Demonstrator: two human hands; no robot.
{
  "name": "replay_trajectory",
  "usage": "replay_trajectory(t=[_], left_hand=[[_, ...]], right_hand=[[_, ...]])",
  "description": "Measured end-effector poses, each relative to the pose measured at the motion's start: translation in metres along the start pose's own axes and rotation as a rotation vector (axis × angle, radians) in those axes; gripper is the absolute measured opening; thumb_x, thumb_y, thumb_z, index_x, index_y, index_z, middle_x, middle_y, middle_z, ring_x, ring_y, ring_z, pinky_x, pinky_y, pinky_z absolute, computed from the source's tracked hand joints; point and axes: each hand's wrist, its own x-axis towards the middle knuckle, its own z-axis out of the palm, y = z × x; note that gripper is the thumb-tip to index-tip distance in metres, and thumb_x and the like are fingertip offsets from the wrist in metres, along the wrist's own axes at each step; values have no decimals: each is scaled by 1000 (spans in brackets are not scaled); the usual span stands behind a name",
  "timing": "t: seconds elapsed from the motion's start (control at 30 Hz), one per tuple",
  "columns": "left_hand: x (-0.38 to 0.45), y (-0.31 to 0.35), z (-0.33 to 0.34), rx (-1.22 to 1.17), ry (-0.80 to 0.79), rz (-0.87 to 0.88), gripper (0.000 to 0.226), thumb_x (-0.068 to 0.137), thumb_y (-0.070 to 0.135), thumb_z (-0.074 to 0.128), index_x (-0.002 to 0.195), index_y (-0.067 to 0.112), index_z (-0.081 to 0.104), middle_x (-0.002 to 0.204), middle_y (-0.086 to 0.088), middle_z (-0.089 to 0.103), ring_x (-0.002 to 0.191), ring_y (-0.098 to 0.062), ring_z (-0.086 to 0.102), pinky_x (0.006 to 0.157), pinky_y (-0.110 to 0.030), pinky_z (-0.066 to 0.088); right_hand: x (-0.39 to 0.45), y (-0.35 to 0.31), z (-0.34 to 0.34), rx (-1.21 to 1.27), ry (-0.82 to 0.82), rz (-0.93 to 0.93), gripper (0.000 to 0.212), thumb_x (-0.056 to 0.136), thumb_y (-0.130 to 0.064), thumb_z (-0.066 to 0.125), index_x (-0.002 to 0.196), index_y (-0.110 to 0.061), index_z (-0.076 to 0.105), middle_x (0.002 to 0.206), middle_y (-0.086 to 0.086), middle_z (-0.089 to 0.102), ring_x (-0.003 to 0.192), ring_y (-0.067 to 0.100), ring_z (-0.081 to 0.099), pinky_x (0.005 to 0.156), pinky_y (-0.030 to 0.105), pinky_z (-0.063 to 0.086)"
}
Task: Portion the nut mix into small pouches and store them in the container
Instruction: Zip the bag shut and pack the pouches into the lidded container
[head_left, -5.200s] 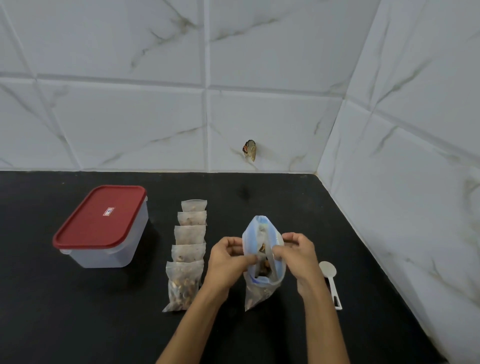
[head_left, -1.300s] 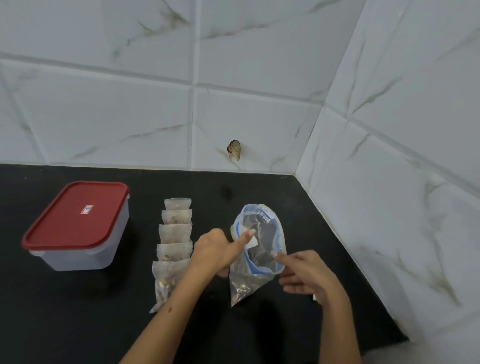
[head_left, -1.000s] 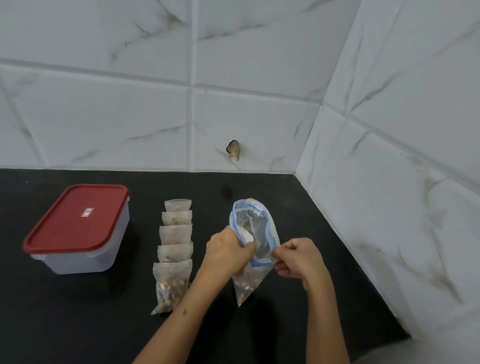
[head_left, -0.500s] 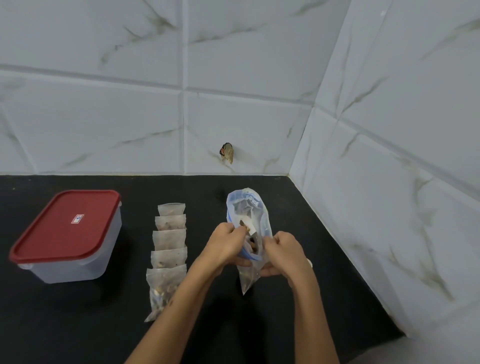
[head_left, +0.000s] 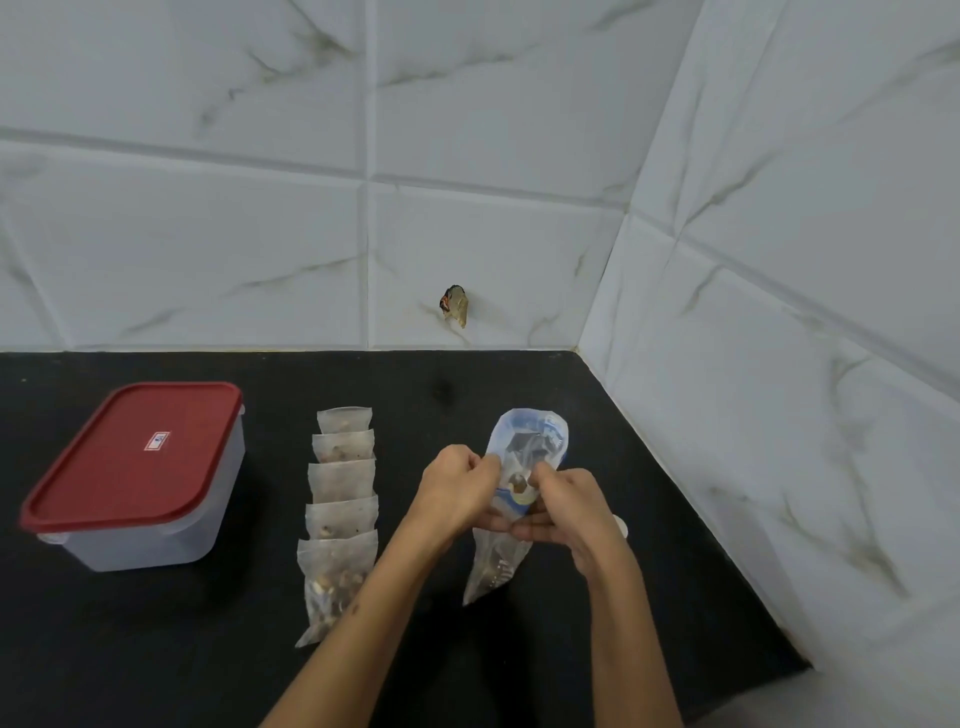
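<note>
Both hands have closed in on the mouth of the big zip bag (head_left: 524, 467) since a second ago, when my left forefinger was still poking at the rim and my right hand hung lower, off to the side. Now my left hand (head_left: 457, 491) is curled tight on the left edge of the opening and my right hand (head_left: 561, 506) pinches the right edge, knuckles nearly meeting over the blue seal. I judge that means I am parting the bag to get at the nut mix for the next portion, though whether I am opening or sealing it I cannot tell for certain.

Going left to right across the black counter (head_left: 156, 649): the container (head_left: 135, 478) sits well apart from my hands, red lid on, so nothing looks stored yet. Next comes the row of five small pouches (head_left: 340, 512), overlapping, filled and lying flat. Then my left forearm rises from the lower edge, wrist bent in. The bag hangs between my hands, its tip near the counter. My right forearm comes up straighter, and a bit of the white scoop (head_left: 621, 530) peeks out behind that wrist.
</note>
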Motion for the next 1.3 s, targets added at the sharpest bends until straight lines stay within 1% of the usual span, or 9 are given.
replay_trajectory(t=[0.23, 0.43, 0.6, 0.7, 0.87, 1.0, 1.13, 1.2, 1.3], left_hand=[[-3, 8, -6, -64, -149, -60, 15, 94, 6, 34, 89, 9, 48, 90, -16, 63, 59, -26, 68, 60, -37, 60], [-1, 10, -6, -111, -228, -175, 13, 95, 10, 37, 100, 9, 48, 101, -22, 63, 70, -32, 71, 69, -43, 61], [5, -3, 2, 82, -41, -77, 27, 90, 30, 58, 104, 12, 45, 97, -11, 64, 69, -22, 71, 68, -40, 61], [11, -8, 1, 219, 25, 2, 26, 86, 33, 62, 102, 15, 51, 90, -4, 64, 77, -16, 67, 75, -36, 59], [11, -8, -3, -250, -195, -46, 6, 85, 11, 67, 84, 7, 71, 75, -5, 67, 64, -9, 60, 61, -21, 52], [15, -7, -14, -709, -293, -256, 27, 67, 5, 78, 91, -4, 69, 78, -13, 69, 64, -17, 69, 61, -23, 59], [17, -6, -16, -832, -311, -315, 33, 60, 6, 77, 89, -4, 65, 78, -17, 70, 64, -21, 71, 63, -28, 61], [19, -6, -16, -878, -328, -337, 28, 62, 5, 74, 88, -4, 65, 80, -18, 71, 68, -25, 72, 69, -35, 60], [21, -8, -16, -915, -357, -353, 29, 64, 0, 71, 91, -4, 63, 80, -17, 72, 72, -27, 73, 73, -40, 59]], right_hand=[[-2, 1, -4, 43, -108, 5, 24, 94, -13, 44, 91, -4, 66, 82, 16, 72, 74, 26, 71, 69, 34, 59], [-2, 3, -14, 30, -136, -2, 20, 94, -13, 49, 99, -2, 66, 94, 18, 71, 83, 28, 72, 72, 34, 60], [2, 6, -12, -116, 149, -63, 16, 86, -12, 61, 91, 3, 65, 89, 20, 70, 75, 27, 71, 72, 39, 60], [-3, 2, -11, -48, 117, -55, 7, 84, -5, 65, 84, -11, 61, 83, 9, 68, 71, 18, 69, 62, 28, 59], [-2, 7, -12, 197, 7, -3, 21, 79, 7, 62, 95, -6, 67, 89, 8, 70, 82, 18, 67, 65, 25, 55], [6, 10, -18, 577, -164, 120, 25, 69, -4, 67, 94, -3, 66, 87, 13, 68, 82, 21, 61, 71, 30, 49], [17, 19, -19, 811, -268, 141, 50, 69, -16, 73, 116, -3, 60, 106, 15, 67, 95, 23, 62, 77, 32, 53], [23, 22, -20, 879, -296, 139, 67, 54, -13, 84, 115, -2, 60, 107, 16, 66, 96, 23, 62, 76, 32, 54], [27, 24, -22, 895, -268, 145, 49, 62, -6, 79, 108, -3, 62, 95, 13, 69, 88, 19, 62, 66, 27, 56]])
